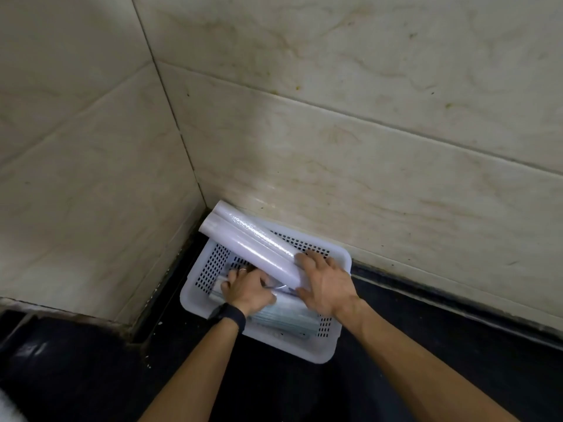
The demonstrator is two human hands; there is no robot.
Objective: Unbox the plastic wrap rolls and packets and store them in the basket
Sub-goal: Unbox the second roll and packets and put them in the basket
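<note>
A white perforated plastic basket [332, 345] sits on the dark counter in the corner of two tiled walls. Two white plastic wrap rolls [249, 242] lie side by side, slanting across the basket, their far ends sticking out over its back-left rim. My right hand [327, 284] grips the near end of the rolls. My left hand [248, 289], with a ring and a black wristband, is inside the basket with its fingers curled on clear packets [283, 318] that lie flat on the basket's bottom under the rolls.
Beige tiled walls [365, 132] close in the basket behind and to the left. The dark counter [441, 360] stretches to the right and towards me. A pale blurred object [9, 406] shows at the bottom-left corner.
</note>
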